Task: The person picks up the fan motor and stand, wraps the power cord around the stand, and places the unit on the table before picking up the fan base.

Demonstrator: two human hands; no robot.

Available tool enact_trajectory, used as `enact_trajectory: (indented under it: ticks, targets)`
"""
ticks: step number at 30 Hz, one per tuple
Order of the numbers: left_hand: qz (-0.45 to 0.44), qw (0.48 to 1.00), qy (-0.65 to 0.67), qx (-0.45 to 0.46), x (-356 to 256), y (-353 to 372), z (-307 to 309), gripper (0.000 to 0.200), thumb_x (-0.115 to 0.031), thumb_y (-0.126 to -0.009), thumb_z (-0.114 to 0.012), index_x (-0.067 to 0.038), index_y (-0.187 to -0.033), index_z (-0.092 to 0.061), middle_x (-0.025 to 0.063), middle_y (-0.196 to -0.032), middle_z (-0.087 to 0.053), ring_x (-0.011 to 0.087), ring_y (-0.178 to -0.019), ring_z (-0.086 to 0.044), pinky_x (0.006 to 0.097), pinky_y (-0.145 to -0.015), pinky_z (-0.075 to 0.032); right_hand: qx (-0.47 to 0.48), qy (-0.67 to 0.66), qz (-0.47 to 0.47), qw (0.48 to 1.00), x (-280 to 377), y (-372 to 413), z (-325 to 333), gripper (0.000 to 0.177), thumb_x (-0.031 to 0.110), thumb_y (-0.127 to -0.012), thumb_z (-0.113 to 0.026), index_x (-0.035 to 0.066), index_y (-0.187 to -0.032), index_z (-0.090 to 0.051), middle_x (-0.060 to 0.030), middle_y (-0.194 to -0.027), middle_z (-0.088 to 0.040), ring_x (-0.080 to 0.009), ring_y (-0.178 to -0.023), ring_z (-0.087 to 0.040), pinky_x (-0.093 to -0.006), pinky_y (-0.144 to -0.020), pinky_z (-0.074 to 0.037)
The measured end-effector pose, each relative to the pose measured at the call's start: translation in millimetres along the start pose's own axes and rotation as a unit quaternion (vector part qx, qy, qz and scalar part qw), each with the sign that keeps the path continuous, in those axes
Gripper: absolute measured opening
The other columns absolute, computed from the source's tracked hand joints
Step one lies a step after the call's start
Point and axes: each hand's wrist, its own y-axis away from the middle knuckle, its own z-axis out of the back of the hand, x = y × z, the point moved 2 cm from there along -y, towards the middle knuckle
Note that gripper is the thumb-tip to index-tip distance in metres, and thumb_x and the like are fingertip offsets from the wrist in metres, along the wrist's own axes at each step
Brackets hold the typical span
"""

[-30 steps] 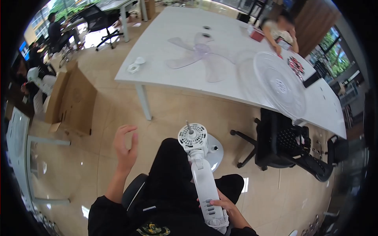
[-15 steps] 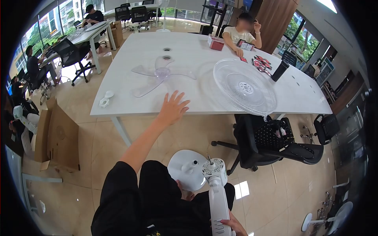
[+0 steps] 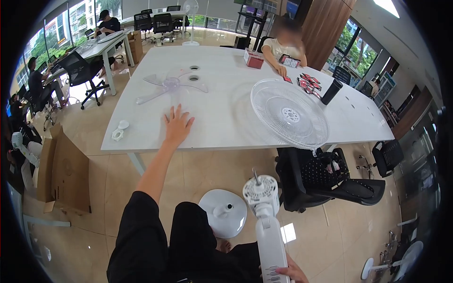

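Observation:
My left hand (image 3: 177, 126) is stretched over the near left part of the white table (image 3: 222, 113), fingers spread and nothing in them. Just beyond its fingertips lies a clear plastic fan blade (image 3: 171, 85). In my right hand (image 3: 293, 270), low in the view, is a white fan body (image 3: 272, 240); its motor head with a metal shaft points up and away from me. A round white fan base (image 3: 222, 214) stands on the floor by my legs. On the table to the right rests a white fan grille (image 3: 290, 115), its near edge reaching the table's edge.
A white ring nut (image 3: 117, 135) and a round cap (image 3: 123, 124) lie at the table's left corner. Across the table sits a person (image 3: 285, 47) beside a red box (image 3: 254, 59), red packets and a black cup (image 3: 331, 91). A chair (image 3: 306, 181) and an open carton (image 3: 68, 174) flank me.
The fan blade has shifted left and away from me across the table. My left hand has moved left with its fingers still spread. The fan body stays in my right hand.

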Motion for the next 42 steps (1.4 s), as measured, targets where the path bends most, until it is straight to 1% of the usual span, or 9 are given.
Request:
enact_trajectory:
  ticks: [1, 4, 5, 9, 17, 21, 30, 40, 42]
  targets:
    - [0.008, 1.000, 0.007, -0.009, -1, 3, 3, 0.042, -0.042, -0.099, -0.054, -0.009, -0.124, -0.063, 0.0155, -0.155, -0.036, 0.0403, -0.146, -0.026, 0.0702, -0.113, -0.019, 0.021, -0.034, -0.024, 0.999, 13, -3, -6, 0.102, 0.021, -0.071, -0.072, 0.006, -0.154, -0.014, -0.0307, -0.117, -0.061, -0.0429, -0.099, -0.068, -0.0537, -0.092, -0.053]
    - [-0.024, 0.999, 0.009, -0.035, -9, 6, 13, 0.038, -0.036, -0.097, -0.058, -0.008, -0.122, -0.063, 0.0168, -0.154, -0.035, 0.0395, -0.146, -0.027, 0.0678, -0.113, -0.023, 0.041, -0.012, -0.016, 0.999, 47, -15, -22, 0.101, 0.023, -0.069, -0.074, 0.005, -0.152, -0.019, -0.0306, -0.118, -0.061, -0.0426, -0.096, -0.069, -0.0540, -0.089, -0.054]
    - [-0.028, 0.999, 0.018, -0.033, -10, 4, 12, 0.036, -0.035, -0.097, -0.059, -0.008, -0.121, -0.063, 0.0168, -0.153, -0.036, 0.0392, -0.145, -0.027, 0.0668, -0.113, -0.024, 0.092, -0.003, 0.003, 0.996, 49, -25, -16, 0.107, 0.027, -0.072, -0.078, 0.006, -0.153, -0.011, -0.0309, -0.123, -0.060, -0.0420, -0.103, -0.068, -0.0548, -0.092, -0.053]
    - [-0.030, 0.998, 0.034, -0.041, -8, 8, 12, 0.033, -0.031, -0.095, -0.061, -0.007, -0.117, -0.063, 0.0168, -0.149, -0.040, 0.0377, -0.144, -0.030, 0.0633, -0.113, -0.027, 0.087, -0.002, 0.098, 0.991, 97, -55, -45, 0.090, 0.026, -0.071, -0.075, -0.004, -0.144, -0.031, -0.0293, -0.113, -0.063, -0.0383, -0.090, -0.071, -0.0458, -0.080, -0.059]
    - [-0.064, 0.992, 0.040, -0.097, -10, 11, 11, 0.023, -0.022, -0.090, -0.065, -0.005, -0.106, -0.065, 0.0160, -0.126, -0.057, 0.0345, -0.126, -0.048, 0.0506, -0.104, -0.038, 0.153, 0.025, 0.191, 0.969, 179, -175, -90, 0.069, 0.024, -0.086, -0.066, -0.001, -0.141, -0.034, -0.0248, -0.114, -0.063, -0.0343, -0.092, -0.071, -0.0419, -0.078, -0.059]
    - [-0.058, 0.995, 0.054, -0.056, -7, 7, 7, 0.021, -0.021, -0.089, -0.064, -0.004, -0.101, -0.064, 0.0135, -0.113, -0.058, 0.0316, -0.118, -0.050, 0.0544, -0.101, -0.039, 0.166, 0.039, 0.217, 0.961, 206, -240, -97, 0.062, 0.021, -0.089, -0.062, -0.002, -0.140, -0.035, -0.0241, -0.112, -0.063, -0.0325, -0.091, -0.071, -0.0401, -0.075, -0.060]
    - [-0.044, 0.995, 0.069, -0.053, -8, 2, 10, 0.019, -0.021, -0.089, -0.063, -0.004, -0.098, -0.062, 0.0124, -0.106, -0.058, 0.0301, -0.113, -0.051, 0.0539, -0.100, -0.037, 0.154, 0.018, 0.223, 0.962, 233, -308, -95, 0.064, 0.025, -0.090, -0.064, -0.004, -0.139, -0.034, -0.0246, -0.111, -0.064, -0.0319, -0.087, -0.071, -0.0394, -0.068, -0.061]
    - [-0.048, 0.996, 0.057, -0.057, -7, 4, 11, 0.020, -0.020, -0.088, -0.064, -0.006, -0.101, -0.061, 0.0104, -0.109, -0.060, 0.0287, -0.114, -0.052, 0.0494, -0.099, -0.037, 0.141, 0.005, 0.198, 0.970, 273, -359, -112, 0.059, 0.030, -0.087, -0.066, -0.008, -0.128, -0.049, -0.0200, -0.109, -0.067, -0.0284, -0.088, -0.071, -0.0395, -0.067, -0.061]
    - [-0.043, 0.996, 0.060, -0.045, -7, 3, 12, 0.020, -0.020, -0.088, -0.065, -0.006, -0.102, -0.061, 0.0101, -0.109, -0.060, 0.0284, -0.114, -0.052, 0.0493, -0.099, -0.037, 0.105, 0.010, 0.208, 0.972, 280, -367, -117, 0.054, 0.034, -0.089, -0.061, -0.009, -0.121, -0.057, -0.0192, -0.097, -0.069, -0.0253, -0.079, -0.070, -0.0363, -0.066, -0.060]
